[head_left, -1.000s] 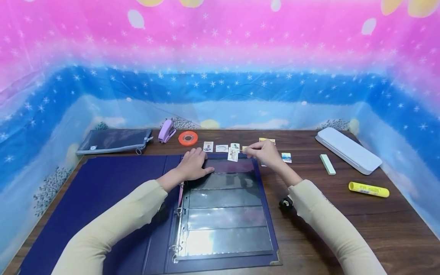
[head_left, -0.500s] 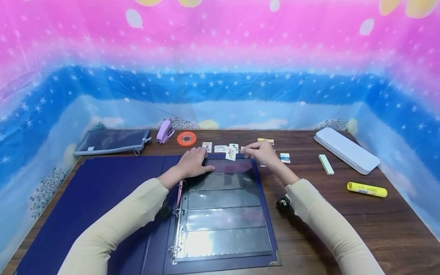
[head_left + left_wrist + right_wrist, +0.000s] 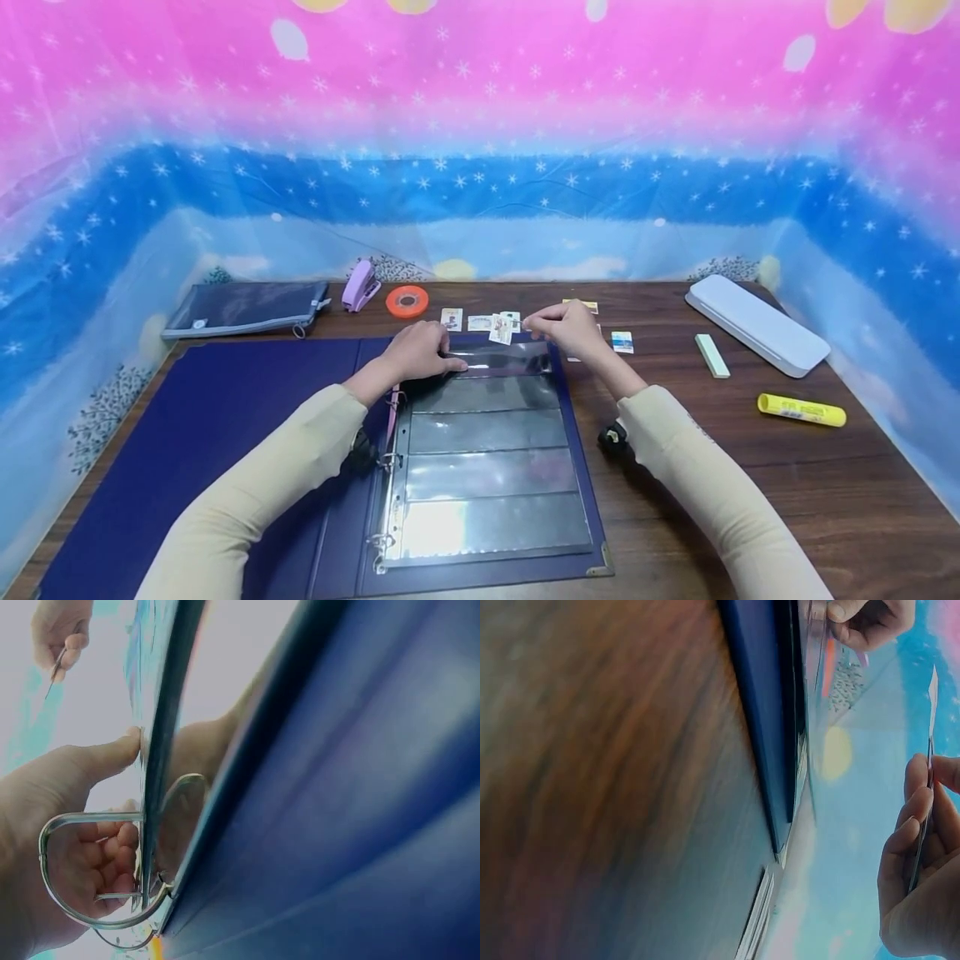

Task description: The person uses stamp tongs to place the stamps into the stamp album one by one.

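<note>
**Stamp point(image 3: 500, 328) just left of the right hand point(image 3: 572, 327)**

Its fingers curl closely round tweezers point(image 3: 918, 859), whose tip holds the stamp raised near the far edge of the pocket page point(image 3: 487, 477), long axis roughly near-to-far. The left hand point(image 3: 414, 348), farther off, touches the page's upper left; whether it grips, I cannot tell.

Before you, an open navy ring binder point(image 3: 255, 400) lies on the brown wood-grain table point(image 3: 750, 517), a clear-pocketed black sheet point(image 3: 491, 433) in its right half. Behind that sheet sit small rectangular paper pieces point(image 3: 452, 319); to their left, in order, a round orange tape roll point(image 3: 407, 312), lilac stapler point(image 3: 361, 287) and flat grey zippered pouch point(image 3: 240, 307). At your right, a yellow cylindrical tube point(image 3: 802, 411) lies before an oblong white case point(image 3: 757, 325), a pale-green rectangular bar point(image 3: 712, 357) just left of the case.
</note>
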{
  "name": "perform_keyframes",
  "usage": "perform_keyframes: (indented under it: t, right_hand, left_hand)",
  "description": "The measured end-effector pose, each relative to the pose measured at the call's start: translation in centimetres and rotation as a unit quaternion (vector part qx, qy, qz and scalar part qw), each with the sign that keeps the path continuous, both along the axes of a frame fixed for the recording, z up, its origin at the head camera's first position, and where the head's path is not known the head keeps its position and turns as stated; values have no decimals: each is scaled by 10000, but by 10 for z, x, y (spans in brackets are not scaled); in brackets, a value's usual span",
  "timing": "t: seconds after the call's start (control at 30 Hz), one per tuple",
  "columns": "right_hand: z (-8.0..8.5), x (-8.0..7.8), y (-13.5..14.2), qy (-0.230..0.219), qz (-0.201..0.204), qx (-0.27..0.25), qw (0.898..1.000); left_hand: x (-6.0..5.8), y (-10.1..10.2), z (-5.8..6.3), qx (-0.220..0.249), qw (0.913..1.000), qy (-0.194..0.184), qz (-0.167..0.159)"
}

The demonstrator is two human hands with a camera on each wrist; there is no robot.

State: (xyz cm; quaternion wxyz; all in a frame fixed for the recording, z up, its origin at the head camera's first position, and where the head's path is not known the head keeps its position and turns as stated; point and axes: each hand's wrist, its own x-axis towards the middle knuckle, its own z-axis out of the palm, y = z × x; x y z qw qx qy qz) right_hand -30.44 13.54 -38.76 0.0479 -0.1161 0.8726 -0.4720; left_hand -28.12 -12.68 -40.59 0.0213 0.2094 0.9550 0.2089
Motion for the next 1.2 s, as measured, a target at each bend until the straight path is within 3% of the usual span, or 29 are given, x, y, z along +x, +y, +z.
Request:
perform_keyframes:
  t: [0.2, 0.37, 0.5, 0.63, 0.73, 0.97, 1.2]
  right_hand:
    - [-1, -5, -7, 331, -8, 39, 9994]
    - [3, -7, -19, 603, -9, 208, 9980]
    - [9, -10, -31, 652, -115, 542, 9963]
    - [9, -18, -44, 758, -219, 1058, 9912]
    - [8, -23, -54, 791, -169, 1465, 9859]
    - [6, -28, -80, 722, 214, 1935, 9782]
    - [-3, -28, -88, 463, 502, 2299, 9708]
  left_hand:
    - [-3, -5, -1, -57, 9986, 381, -372]
    - [-3, -15, 0, 66, 9991, 205, -354]
    - [-5, -22, 2, 851, 9950, -455, -254]
    - [-7, -29, -1, 1829, 9756, -1209, -133]
    - [-8, -33, -5, 2257, 9635, -1436, -97]
    - [-10, -35, -11, 2789, 9517, -1278, 106]
    - [-11, -30, -15, 2996, 9509, -776, 76]
